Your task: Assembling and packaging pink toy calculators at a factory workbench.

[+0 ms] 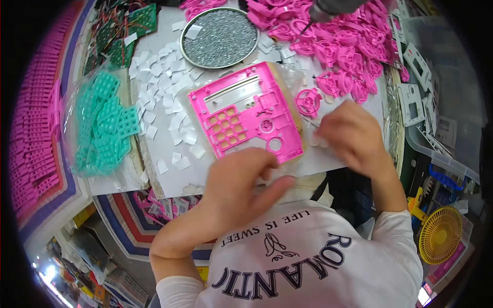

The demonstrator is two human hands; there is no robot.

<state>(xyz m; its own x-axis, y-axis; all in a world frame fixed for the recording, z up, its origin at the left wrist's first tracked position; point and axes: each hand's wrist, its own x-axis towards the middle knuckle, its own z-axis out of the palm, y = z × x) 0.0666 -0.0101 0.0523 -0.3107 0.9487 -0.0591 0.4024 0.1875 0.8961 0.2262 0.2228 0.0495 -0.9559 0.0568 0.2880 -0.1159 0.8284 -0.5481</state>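
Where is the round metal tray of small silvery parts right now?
In the head view, the round metal tray sits at top centre, behind the pink plastic panel, beside the heap of pink round parts.

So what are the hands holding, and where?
The left hand grips the near bottom edge of the pink panel. The right hand rests by the panel's right side on small clear bits; whether it pinches one cannot be told.

We see a clear plastic bag (97,128) of teal keypad pieces at our left, and small white label squares (169,97) scattered beside it — loose on the table.
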